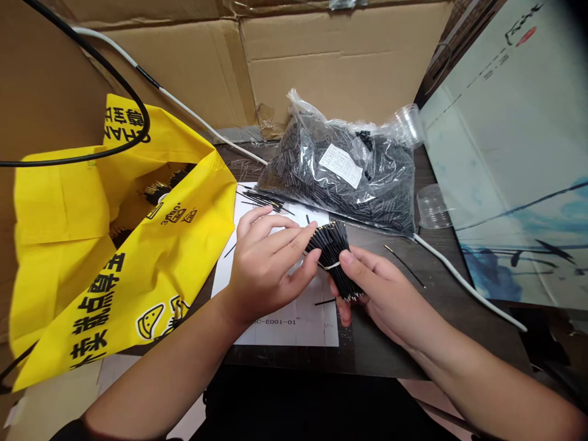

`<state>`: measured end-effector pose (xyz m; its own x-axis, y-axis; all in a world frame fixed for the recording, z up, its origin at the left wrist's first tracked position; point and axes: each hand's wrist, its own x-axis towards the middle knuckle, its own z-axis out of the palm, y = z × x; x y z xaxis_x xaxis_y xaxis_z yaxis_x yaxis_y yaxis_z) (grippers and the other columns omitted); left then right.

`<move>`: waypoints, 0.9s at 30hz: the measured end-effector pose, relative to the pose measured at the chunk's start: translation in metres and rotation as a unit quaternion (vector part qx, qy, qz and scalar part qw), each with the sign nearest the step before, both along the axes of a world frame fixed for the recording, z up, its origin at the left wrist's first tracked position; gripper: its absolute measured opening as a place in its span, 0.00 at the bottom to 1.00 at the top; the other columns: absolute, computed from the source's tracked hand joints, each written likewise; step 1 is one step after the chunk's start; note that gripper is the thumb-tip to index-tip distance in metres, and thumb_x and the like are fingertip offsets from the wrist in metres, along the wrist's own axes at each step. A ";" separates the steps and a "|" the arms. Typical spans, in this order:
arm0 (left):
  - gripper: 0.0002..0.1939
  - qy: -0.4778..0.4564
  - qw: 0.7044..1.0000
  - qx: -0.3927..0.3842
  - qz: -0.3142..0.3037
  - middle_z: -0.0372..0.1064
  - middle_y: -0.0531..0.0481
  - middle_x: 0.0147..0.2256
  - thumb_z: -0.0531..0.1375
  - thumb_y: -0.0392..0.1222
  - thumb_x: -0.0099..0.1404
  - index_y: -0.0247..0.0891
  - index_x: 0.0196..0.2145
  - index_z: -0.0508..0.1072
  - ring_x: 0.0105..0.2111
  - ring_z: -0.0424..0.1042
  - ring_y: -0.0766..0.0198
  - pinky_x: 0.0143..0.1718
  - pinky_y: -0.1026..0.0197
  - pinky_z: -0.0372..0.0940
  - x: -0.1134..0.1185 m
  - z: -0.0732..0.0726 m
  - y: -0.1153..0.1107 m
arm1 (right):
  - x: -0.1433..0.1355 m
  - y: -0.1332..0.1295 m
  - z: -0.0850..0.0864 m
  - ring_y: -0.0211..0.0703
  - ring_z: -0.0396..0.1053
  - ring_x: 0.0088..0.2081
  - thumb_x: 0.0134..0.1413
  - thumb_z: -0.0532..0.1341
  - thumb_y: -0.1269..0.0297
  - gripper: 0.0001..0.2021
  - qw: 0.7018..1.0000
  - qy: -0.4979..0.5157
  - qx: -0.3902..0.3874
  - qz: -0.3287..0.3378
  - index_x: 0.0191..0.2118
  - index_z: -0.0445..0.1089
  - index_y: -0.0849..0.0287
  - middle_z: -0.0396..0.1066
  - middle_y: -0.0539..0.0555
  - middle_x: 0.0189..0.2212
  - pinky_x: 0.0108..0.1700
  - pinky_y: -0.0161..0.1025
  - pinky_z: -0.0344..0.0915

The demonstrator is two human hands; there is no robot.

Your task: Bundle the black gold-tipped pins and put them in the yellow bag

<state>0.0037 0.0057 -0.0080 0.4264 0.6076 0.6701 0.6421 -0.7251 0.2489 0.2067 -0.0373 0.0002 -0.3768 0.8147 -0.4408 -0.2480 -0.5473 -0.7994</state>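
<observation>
My right hand (379, 282) grips a bundle of short black wires (335, 248) with bare metal tips, tied round the middle with a pale band. The bundle tilts over the table, its upper end fanned out. At that upper left end, the thumb and forefinger of my left hand (269, 257) close on the edge of the wires. Its other fingers are loosely curled. Beneath lies a white printed sheet (275, 334), bearing a small pile of loose black wires (264, 201) at its far edge. One single wire (404, 265) lies right of my right hand.
A clear plastic bag (294, 165) full of small black tubes, with a white label, stands behind. Left, a yellow bag (193, 245) holds more wire bundles. Clear plastic cups (434, 205), a white cable (468, 285), a painted panel (519, 153) and cardboard (340, 61) surround the table.
</observation>
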 end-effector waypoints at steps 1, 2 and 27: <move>0.19 0.000 1.000 -0.001 -0.001 0.82 0.50 0.37 0.66 0.38 0.62 0.42 0.52 0.78 0.42 0.78 0.56 0.58 0.43 0.63 0.000 0.000 0.000 | 0.000 0.000 0.000 0.34 0.68 0.20 0.64 0.63 0.44 0.19 1.000 -0.001 0.000 0.000 0.40 0.69 0.57 0.70 0.47 0.27 0.24 0.34 0.69; 0.19 0.000 1.000 -0.003 -0.002 0.82 0.50 0.37 0.66 0.37 0.62 0.41 0.52 0.77 0.42 0.78 0.56 0.58 0.44 0.63 0.001 0.000 0.000 | 0.000 0.000 0.000 0.34 0.68 0.20 0.64 0.63 0.43 0.19 1.000 -0.001 -0.001 0.001 0.39 0.68 0.57 0.70 0.47 0.27 0.23 0.34 0.68; 0.22 -0.051 0.997 -0.038 -0.035 0.81 0.44 0.41 0.66 0.35 0.63 0.31 0.55 0.75 0.45 0.76 0.55 0.59 0.42 0.67 0.002 -0.001 -0.001 | 0.001 0.002 0.004 0.31 0.67 0.19 0.65 0.62 0.45 0.20 0.997 0.064 -0.041 0.011 0.37 0.68 0.59 0.71 0.48 0.28 0.21 0.30 0.66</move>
<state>0.0057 0.0044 -0.0087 0.4014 0.6299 0.6650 0.5588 -0.7436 0.3671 0.2080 -0.0357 0.0044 -0.4521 0.7684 -0.4530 -0.3311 -0.6161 -0.7147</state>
